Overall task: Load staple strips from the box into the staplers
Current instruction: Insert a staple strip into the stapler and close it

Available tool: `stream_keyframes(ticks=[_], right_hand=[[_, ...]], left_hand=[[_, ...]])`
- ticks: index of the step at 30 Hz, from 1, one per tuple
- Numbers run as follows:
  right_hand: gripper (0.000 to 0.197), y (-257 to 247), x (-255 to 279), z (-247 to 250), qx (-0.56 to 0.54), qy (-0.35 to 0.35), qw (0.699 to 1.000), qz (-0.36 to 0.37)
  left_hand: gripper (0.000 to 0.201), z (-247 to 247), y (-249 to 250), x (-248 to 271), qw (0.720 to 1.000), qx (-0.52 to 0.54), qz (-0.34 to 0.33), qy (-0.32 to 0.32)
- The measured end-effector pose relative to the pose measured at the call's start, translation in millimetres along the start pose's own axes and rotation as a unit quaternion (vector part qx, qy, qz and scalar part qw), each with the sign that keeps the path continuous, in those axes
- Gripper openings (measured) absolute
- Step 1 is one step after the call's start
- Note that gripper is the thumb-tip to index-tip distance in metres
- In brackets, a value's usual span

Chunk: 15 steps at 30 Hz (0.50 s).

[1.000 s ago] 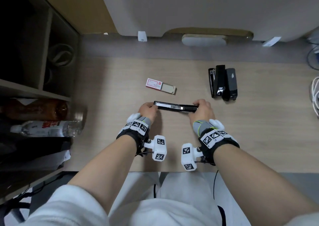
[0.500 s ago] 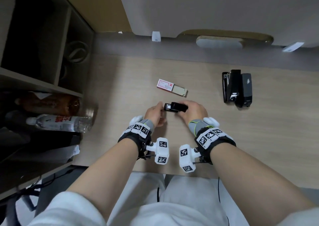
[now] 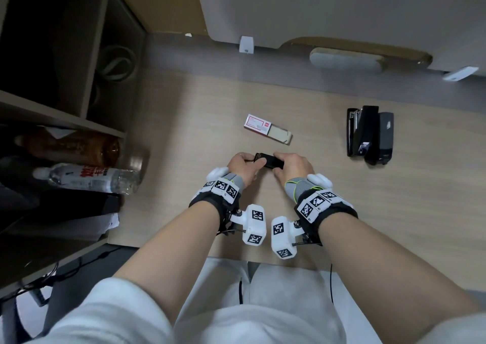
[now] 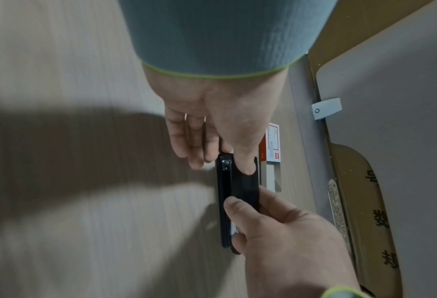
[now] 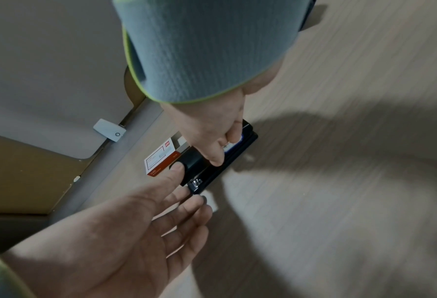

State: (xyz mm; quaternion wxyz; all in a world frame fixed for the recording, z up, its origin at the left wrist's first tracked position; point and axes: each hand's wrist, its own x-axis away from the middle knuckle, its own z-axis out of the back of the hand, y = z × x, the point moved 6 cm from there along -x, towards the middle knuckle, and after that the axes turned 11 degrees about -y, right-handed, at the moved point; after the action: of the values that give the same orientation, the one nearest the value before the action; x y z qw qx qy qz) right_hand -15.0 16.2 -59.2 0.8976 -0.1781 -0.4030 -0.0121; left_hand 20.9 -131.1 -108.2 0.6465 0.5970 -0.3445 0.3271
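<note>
Head view first: the stapler [image 3: 271,161] that was lying swung open flat a second ago is now folded shut, a short black block between the two hands just below centre frame. The left hand [image 3: 243,167] has its thumb over the left end and the right hand [image 3: 294,167] is wrapped round the right end, so both grips are clamped on it. The box [image 3: 268,130] sits just above them with its tray slid out, and two other staplers [image 3: 369,136] lie well apart at the right of the table [image 3: 184,159]. In the left wrist view the hand coming from the top pinches the metal nose end, thumb pressed on the cover. In the right wrist view the fingers curl round the hinge end, while the other hand's fingers lie fairly straight under the nose. Can't tell if it's touching the table. My guess is this one's loaded and closed, so it gets set aside and another stapler is up.
</note>
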Motion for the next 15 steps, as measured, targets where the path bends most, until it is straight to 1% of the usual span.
stream_keyframes(ticks=[4, 6, 8, 10, 11, 14, 15], right_hand=[[0.032, 1.0, 2.9, -2.5, 0.007, -0.005, 1.000, -0.006], [0.027, 5.0, 5.0, -3.3, 0.013, -0.008, 1.000, -0.013], [0.023, 12.4, 8.5, -3.6, 0.016, -0.016, 0.999, -0.030], [0.025, 23.6, 13.5, -4.3, 0.011, -0.025, 0.998, -0.053], [0.027, 30.6, 16.7, -4.1, 0.007, -0.026, 0.998, -0.063], [0.030, 60.1, 26.4, -3.2, -0.015, -0.025, 0.995, -0.099], [0.030, 70.9, 29.9, -3.2, -0.024, -0.026, 0.993, -0.113]], left_hand=[[0.041, 1.4, -0.1, -1.4, 1.000, -0.007, 0.009, -0.006], [0.042, 1.0, -0.3, -1.5, 1.000, -0.002, 0.012, -0.007], [0.045, -1.0, -1.9, -0.6, 1.000, 0.011, 0.017, -0.010], [0.045, -5.4, -2.1, 2.2, 1.000, 0.014, 0.023, -0.013], [0.042, -10.0, -2.4, 3.4, 0.999, 0.011, 0.027, -0.018], [0.023, -35.4, 1.4, 8.2, 0.998, -0.006, 0.032, -0.052], [0.022, -45.6, 2.7, 8.5, 0.997, -0.011, 0.034, -0.064]])
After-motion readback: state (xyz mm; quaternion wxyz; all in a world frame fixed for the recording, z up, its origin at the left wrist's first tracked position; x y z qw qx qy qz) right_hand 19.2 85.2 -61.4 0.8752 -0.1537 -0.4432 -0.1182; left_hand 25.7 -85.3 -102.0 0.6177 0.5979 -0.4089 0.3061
